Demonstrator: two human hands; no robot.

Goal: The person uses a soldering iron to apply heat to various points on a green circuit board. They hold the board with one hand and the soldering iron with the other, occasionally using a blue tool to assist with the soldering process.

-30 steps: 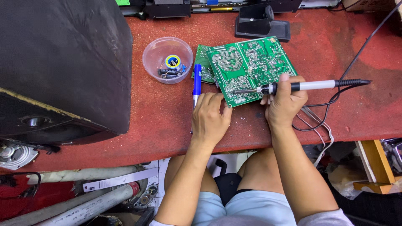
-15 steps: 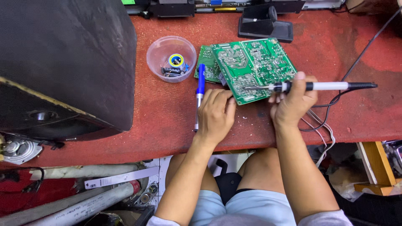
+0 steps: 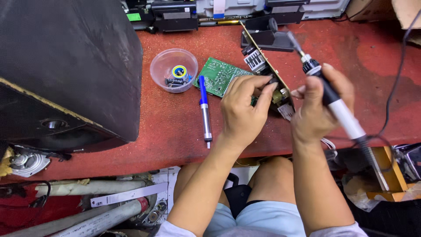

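1. Red covering spreads over the workbench (image 3: 342,66) in front of you, worn and stained in places.
2. Your left hand (image 3: 243,109) curls over the near edge of a circuit board (image 3: 263,66), fingers (image 3: 267,94) pressed close together and gripping it from above.
3. You hold that board tipped up on its edge, so it shows as a thin slanting line with black and white components along its side.
4. Your right hand (image 3: 318,105) is wrapped tight around a soldering iron (image 3: 340,109), fingers closed on the white and black grip; the metal tip points up and away from you, just beside the raised board, and whether it touches it you cannot tell.
5. Its black cord trails off the bench edge by your right wrist.
6. A second green circuit board (image 3: 219,77) lies flat on the bench, just left of your left hand and partly behind it.
7. A blue and silver desoldering pump (image 3: 205,109) lies near your left hand, touching the flat board's near corner.
8. A clear plastic bowl (image 3: 174,69) sits just left of the flat board, holding a small solder reel and dark parts.
9. A large black speaker cabinet (image 3: 66,66) fills the left end of the bench.
10. A black iron stand (image 3: 267,35) sits at the far side, behind the raised board.
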